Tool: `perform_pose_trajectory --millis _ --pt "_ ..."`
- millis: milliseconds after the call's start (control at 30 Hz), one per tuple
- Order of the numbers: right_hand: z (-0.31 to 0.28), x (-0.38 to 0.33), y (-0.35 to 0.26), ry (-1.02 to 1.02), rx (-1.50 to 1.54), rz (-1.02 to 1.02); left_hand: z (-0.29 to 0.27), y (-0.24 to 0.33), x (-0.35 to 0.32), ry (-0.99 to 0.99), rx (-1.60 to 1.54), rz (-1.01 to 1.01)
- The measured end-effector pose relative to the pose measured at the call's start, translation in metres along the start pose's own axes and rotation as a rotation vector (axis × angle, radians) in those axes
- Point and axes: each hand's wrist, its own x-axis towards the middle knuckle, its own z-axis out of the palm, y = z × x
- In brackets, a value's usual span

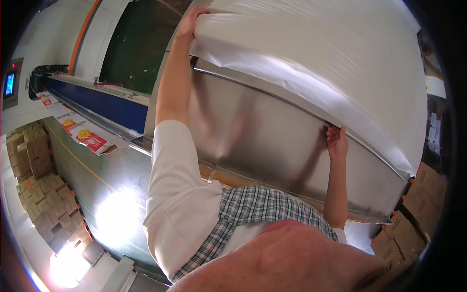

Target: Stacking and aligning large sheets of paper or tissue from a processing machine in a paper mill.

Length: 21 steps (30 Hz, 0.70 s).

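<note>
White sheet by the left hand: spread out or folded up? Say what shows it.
Spread out: the white sheet extends broadly, lightly wrinkled, its near edge running alongside the metal panel.

White sleeve [171,163], checked apron [265,204]

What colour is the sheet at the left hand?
The sheet is plain white with a slight sheen; best seen in the head view.

Wht sheet [316,53] semi-glossy, plastic-like w/ wrinkles; metal panel [277,141] smooth, satin; boxes [46,204] matt cardbd.
</note>
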Motion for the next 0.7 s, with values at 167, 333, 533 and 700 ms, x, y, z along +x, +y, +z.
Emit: perform_pose_trajectory --millis 167,333,533,700 --pt "-0.004 -0.002 0.004 -0.047 0.015 0.025 -0.007 0.013 -0.002 -0.109 0.324 0.032" --pt "-0.007 -0.008 0.004 -0.049 0.02 0.029 0.074 0.063 -0.019 -0.483 1.613 0.205" --pt "0.015 -0.037 -0.012 -0.223 -0.28 0.072 0.171 0.032 -0.04 -0.746 1.593 0.199" --pt "0.093 -0.028 -0.044 -0.492 -0.746 -0.668 0.186 0.015 -0.085 -0.672 1.69 0.628"
